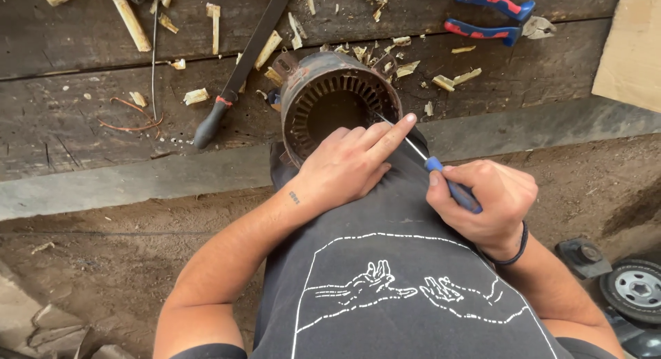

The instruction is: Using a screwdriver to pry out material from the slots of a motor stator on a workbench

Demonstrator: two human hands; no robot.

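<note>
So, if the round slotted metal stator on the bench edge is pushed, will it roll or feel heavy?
The stator looks like thick rusty metal, so it is probably heavy for its size. Its cylindrical shape could let it roll, though the left hand rests against it. The hard slotted rim seems stiff, not fragile.

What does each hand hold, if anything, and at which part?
The right hand holds a screwdriver by its blue handle. The left hand grips nothing; it rests on the rim of the rusty motor stator.

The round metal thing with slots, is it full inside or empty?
Empty. The rusty slotted ring shows a bare, dark hollow in its middle. The left hand rests on its rim; the right hand pokes a screwdriver at it.
</note>
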